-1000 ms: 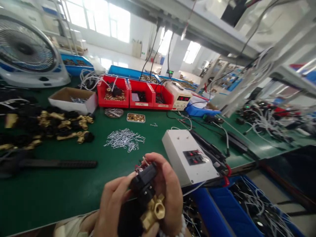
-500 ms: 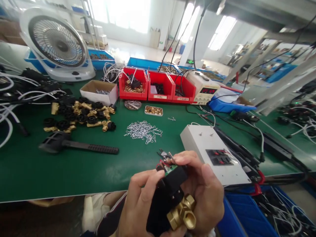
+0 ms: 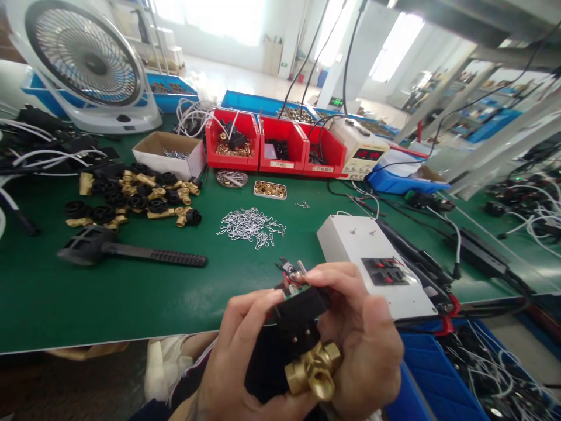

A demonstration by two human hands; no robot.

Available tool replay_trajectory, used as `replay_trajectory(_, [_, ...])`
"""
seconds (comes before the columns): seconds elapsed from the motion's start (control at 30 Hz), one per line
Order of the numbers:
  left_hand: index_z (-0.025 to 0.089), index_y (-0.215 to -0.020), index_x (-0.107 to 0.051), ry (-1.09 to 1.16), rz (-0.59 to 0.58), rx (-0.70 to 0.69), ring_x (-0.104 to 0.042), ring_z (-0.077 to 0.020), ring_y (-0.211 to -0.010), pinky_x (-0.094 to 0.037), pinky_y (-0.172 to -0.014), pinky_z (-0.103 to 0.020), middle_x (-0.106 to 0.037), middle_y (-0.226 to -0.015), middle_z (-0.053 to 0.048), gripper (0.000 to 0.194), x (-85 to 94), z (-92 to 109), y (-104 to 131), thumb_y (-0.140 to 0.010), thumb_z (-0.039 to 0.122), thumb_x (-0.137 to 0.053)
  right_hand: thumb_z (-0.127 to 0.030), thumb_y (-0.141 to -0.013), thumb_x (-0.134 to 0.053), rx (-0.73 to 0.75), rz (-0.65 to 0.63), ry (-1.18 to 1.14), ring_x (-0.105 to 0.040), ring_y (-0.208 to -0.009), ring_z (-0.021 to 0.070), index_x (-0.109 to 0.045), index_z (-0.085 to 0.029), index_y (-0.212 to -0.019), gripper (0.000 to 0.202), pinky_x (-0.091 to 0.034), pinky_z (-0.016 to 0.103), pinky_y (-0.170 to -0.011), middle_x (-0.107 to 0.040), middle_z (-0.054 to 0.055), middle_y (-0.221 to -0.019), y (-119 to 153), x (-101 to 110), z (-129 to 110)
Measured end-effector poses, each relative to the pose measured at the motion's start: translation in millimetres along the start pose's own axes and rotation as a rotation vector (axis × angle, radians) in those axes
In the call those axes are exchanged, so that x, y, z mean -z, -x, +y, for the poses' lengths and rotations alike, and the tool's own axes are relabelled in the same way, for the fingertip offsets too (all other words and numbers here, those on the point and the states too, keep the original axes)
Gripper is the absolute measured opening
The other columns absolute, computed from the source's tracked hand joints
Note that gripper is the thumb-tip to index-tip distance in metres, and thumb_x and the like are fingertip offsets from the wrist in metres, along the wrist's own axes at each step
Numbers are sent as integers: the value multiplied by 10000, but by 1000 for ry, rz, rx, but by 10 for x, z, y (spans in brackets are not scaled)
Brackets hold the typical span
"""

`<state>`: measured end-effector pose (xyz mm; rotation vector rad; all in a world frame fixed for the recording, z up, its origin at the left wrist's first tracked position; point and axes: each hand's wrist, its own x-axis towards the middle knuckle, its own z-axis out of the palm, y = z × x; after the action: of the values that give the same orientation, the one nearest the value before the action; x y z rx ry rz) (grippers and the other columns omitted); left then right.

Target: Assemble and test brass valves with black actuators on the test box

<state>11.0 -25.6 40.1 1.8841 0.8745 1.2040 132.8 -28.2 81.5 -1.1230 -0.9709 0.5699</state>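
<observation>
Between my two hands, above the near edge of the bench, is a motorized valve: a brass valve body [image 3: 312, 369] with a black actuator housing [image 3: 302, 310] on it. My left hand [image 3: 245, 345] grips the housing's left side, its thumb under the brass. My right hand [image 3: 363, 333] wraps the right side, fingertips on the top by a thin metal pin [image 3: 301, 268]. Red wires and a bit of green circuit board show at the housing's open end. Beyond the hands lies a pile of silver R-clips [image 3: 252, 227] on the green bench [image 3: 175, 304].
A black mallet [image 3: 131, 252] and brass valve bodies with black caps [image 3: 144, 193] lie left. A grey switch box [image 3: 377, 263] stands right. Red bins [image 3: 280, 149], a small tray of brass parts [image 3: 270, 189], a power supply [image 3: 362, 153] and a fan [image 3: 94, 70] line the back.
The valve has tilted slightly and shifted a little left in view, with both hands still around it. The whole scene has shifted slightly left and up as the camera moved.
</observation>
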Motion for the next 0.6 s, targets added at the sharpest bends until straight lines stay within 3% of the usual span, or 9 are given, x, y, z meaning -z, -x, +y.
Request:
replay_trajectory(0.1, [365, -1403, -395, 104, 20, 229, -643, -241, -1058, -628, -823, -365, -459, -1254, -52, 672, 69, -128, -12, -800, 261, -675, -411, -975, -452, -80, -80, 268, -610, -924, 187, -644, -247, -1021, 257, -504, 351, -809, -642, 46, -1012, -159, 42, 192])
replay_trajectory(0.2, [330, -1378, -436, 57, 43, 370, -643, -228, -1062, -618, -856, -365, -467, -1217, -42, 616, 169, -305, -40, -811, 274, -671, -377, -905, -564, -100, -118, 598, -622, -937, 193, -554, -192, -1078, 253, -514, 354, -823, -634, 80, -1041, -439, 87, 399])
replay_trajectory(0.3, [292, -1376, -439, -48, 19, 381, -621, -229, -1090, -578, -942, -402, -480, -1181, -36, 614, 228, -418, -75, -809, 305, -674, -279, -884, -585, -103, -251, 795, -623, -893, 193, -582, -163, -997, 162, -503, 349, -811, -644, 87, -983, -729, 48, 571])
replay_trajectory(0.43, [245, -1384, -434, -159, -45, 333, -621, -247, -1055, -570, -937, -458, -499, -1173, -61, 643, 230, -421, -136, -790, 328, -667, -149, -855, -632, -144, -465, 1003, -628, -898, 198, -636, -152, -929, 74, -486, 363, -853, -667, 83, -964, -982, -149, 768])
replay_trajectory(0.6, [215, -1378, -440, -144, -61, 333, -643, -225, -982, -589, -900, -425, -513, -1149, -65, 649, 250, -405, -151, -778, 314, -666, -237, -919, -623, -208, -588, 1259, -636, -1000, 208, -647, -149, -1038, 150, -505, 442, -911, -669, 60, -1076, -1118, -306, 935])
